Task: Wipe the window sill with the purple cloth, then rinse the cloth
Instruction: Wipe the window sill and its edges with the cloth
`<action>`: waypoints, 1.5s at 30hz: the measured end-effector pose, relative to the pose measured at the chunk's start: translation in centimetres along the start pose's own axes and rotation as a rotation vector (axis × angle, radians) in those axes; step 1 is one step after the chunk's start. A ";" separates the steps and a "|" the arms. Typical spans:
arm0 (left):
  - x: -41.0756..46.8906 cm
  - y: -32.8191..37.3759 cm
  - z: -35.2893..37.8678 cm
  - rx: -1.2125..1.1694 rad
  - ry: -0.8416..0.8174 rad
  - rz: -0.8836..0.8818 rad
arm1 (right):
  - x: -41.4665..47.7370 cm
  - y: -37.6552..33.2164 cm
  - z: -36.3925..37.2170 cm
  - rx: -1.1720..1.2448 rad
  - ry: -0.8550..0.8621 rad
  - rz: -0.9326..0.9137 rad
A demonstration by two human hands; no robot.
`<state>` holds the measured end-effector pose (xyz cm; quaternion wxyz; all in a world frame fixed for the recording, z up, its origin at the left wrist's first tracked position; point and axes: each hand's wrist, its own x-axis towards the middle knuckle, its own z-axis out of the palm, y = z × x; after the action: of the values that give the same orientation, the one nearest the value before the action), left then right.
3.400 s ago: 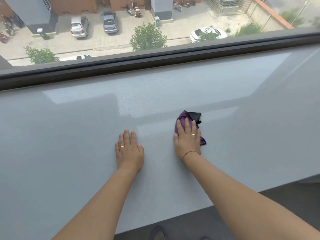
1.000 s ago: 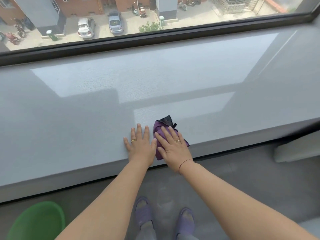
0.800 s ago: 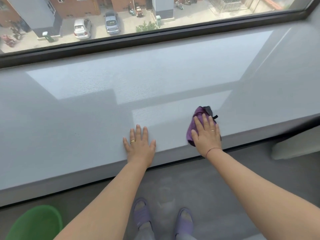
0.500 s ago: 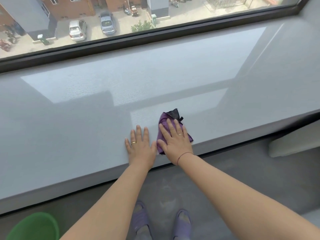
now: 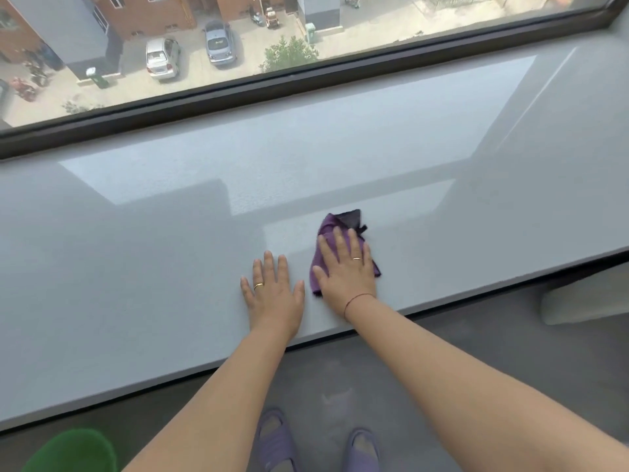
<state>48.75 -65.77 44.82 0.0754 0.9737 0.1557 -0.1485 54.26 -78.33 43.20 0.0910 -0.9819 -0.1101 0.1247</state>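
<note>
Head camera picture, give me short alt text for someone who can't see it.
A person's right hand presses a purple cloth flat on a grey window sill, with the left hand resting flat beside it. Beyond the window frame, parked cars lie far below.

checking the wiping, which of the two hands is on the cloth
The right hand, pressed flat on the crumpled purple cloth; the left hand lies on the bare grey window sill.

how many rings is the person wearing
2. One gold ring sits on a finger of the left hand, flat on the sill. The other ring is on the right hand, pressing the purple cloth. Thumbs' undersides are hidden.
</note>
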 end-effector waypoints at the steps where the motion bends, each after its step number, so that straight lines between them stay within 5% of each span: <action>1: 0.1 0.3 0.0 0.000 0.014 -0.005 | 0.1 -0.3 0.1 -0.010 -0.032 -0.100; 4: 0.6 1.3 -0.1 -0.016 0.033 -0.012 | 1.5 2.7 -0.9 -0.048 -0.038 -0.200; 9: 2.2 2.8 -0.3 -0.032 0.021 0.007 | 5.1 10.6 -4.2 -0.052 0.021 0.183; 12: 3.0 3.2 -0.4 -0.051 0.058 0.006 | 5.7 8.7 -4.1 0.003 0.037 0.330; 19: 4.6 3.6 -0.6 -0.031 0.204 0.009 | 5.9 2.4 -2.6 -0.051 -0.077 -0.273; 27: 7.5 2.9 -0.6 -0.010 0.086 0.063 | 10.9 9.8 -5.1 0.034 0.073 0.350; 29: 7.4 3.0 -0.4 -0.012 0.099 0.059 | 11.4 6.5 -4.3 0.035 0.079 0.307; 34: 7.4 3.2 -0.8 -0.013 0.119 0.062 | 12.8 1.0 -3.3 -0.038 -0.038 -0.217; 36: 7.9 2.9 -1.1 -0.007 0.119 0.078 | 14.0 3.4 -4.1 -0.050 -0.002 -0.156; 41: 11.0 1.8 -2.8 -0.039 0.179 0.083 | 16.6 8.0 -6.1 0.025 0.066 0.363; 43: 12.5 1.7 -3.5 -0.046 0.212 0.080 | 17.1 5.2 -5.8 0.052 0.063 0.355; 45: 13.8 2.0 -4.3 -0.063 0.240 0.076 | 16.8 1.7 -4.9 0.025 0.040 0.121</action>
<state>63.05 -62.91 44.76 0.0925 0.9868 0.1312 -0.0231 71.76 -76.66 43.70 0.0978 -0.9878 -0.0473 0.1117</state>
